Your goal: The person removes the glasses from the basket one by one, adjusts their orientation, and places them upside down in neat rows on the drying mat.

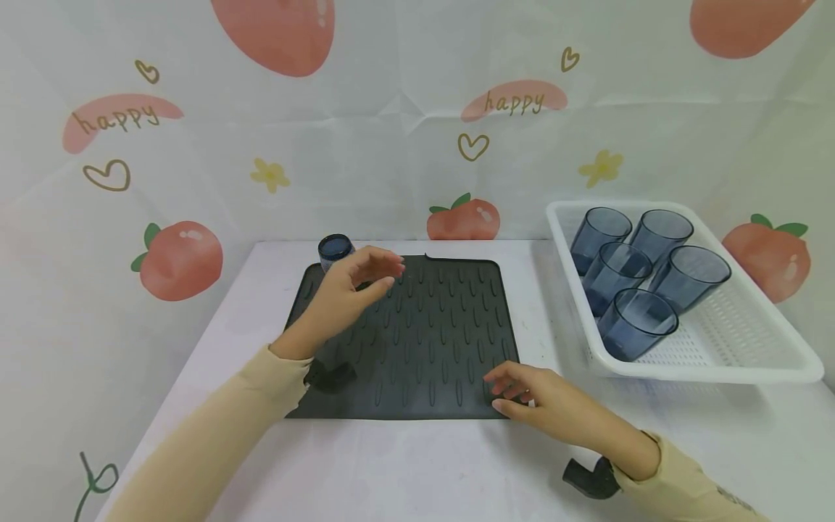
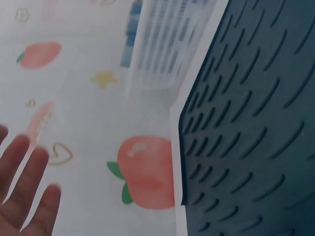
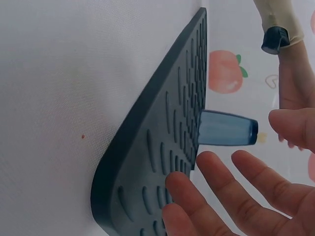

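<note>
A dark ridged drying mat (image 1: 424,341) lies flat on the white table. At its back left corner a blue-tinted glass (image 1: 335,248) stands upside down, its thick base upward; the right wrist view shows the same glass (image 3: 227,128) from the side. My left hand (image 1: 352,286) hovers over the mat's left part, just beside the glass, fingers loosely bent and holding nothing. Over the mat's front right corner is my right hand (image 1: 551,402), its fingers relaxed and nothing between them. Whether it touches the mat, I cannot tell.
To the right stands a white perforated plastic basket (image 1: 750,373). Several blue-tinted glasses (image 1: 636,322) lean mouth-up in its left half. Behind the table (image 1: 391,471) hangs a white backdrop (image 1: 365,174) printed with peaches, hearts and flowers. Each sleeve cuff carries a dark wrist camera (image 1: 590,478).
</note>
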`<action>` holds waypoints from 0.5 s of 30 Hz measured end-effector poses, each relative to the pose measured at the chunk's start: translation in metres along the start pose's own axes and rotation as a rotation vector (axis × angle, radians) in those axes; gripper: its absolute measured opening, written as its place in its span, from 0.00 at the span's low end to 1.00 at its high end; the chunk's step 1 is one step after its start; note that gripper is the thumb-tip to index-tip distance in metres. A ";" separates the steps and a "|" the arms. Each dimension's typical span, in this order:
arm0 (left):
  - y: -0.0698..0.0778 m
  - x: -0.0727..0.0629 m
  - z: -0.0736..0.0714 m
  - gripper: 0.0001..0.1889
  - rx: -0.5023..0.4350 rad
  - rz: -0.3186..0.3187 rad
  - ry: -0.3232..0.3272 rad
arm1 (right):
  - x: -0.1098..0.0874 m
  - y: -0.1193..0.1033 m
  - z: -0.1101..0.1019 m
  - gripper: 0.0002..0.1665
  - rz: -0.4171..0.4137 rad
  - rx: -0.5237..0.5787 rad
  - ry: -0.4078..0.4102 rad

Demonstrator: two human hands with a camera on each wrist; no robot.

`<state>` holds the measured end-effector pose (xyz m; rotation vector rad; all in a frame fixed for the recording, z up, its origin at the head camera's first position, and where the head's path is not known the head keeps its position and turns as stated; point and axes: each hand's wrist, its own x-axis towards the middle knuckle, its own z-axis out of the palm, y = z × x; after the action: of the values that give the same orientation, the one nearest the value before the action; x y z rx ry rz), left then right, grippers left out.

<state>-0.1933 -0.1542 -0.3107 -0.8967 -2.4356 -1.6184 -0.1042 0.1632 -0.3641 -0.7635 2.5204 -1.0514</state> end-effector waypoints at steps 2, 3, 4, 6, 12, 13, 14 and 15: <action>0.003 -0.002 0.005 0.14 0.009 0.004 -0.080 | 0.000 0.000 0.000 0.19 0.001 -0.001 0.000; 0.005 -0.003 0.008 0.14 0.020 0.008 -0.121 | 0.000 0.000 0.000 0.20 0.002 -0.001 -0.001; 0.006 -0.004 0.011 0.14 0.038 0.014 -0.163 | 0.000 0.000 0.000 0.20 0.004 0.000 -0.002; 0.010 -0.007 0.016 0.13 0.073 0.019 -0.255 | 0.000 0.000 0.000 0.20 0.005 0.002 -0.003; 0.020 -0.015 0.034 0.13 0.185 0.041 -0.558 | 0.002 0.002 0.001 0.21 0.017 0.005 -0.014; 0.022 -0.016 0.038 0.14 0.210 0.043 -0.602 | 0.002 0.002 0.002 0.21 0.017 0.006 -0.016; 0.023 -0.018 0.041 0.14 0.237 0.038 -0.643 | 0.002 0.002 0.002 0.21 0.017 0.006 -0.018; 0.024 -0.020 0.044 0.14 0.258 0.034 -0.683 | 0.002 0.002 0.002 0.21 0.017 0.007 -0.019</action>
<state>-0.1541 -0.1178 -0.3176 -1.6327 -2.9188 -1.0521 -0.1057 0.1619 -0.3667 -0.7459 2.5016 -1.0422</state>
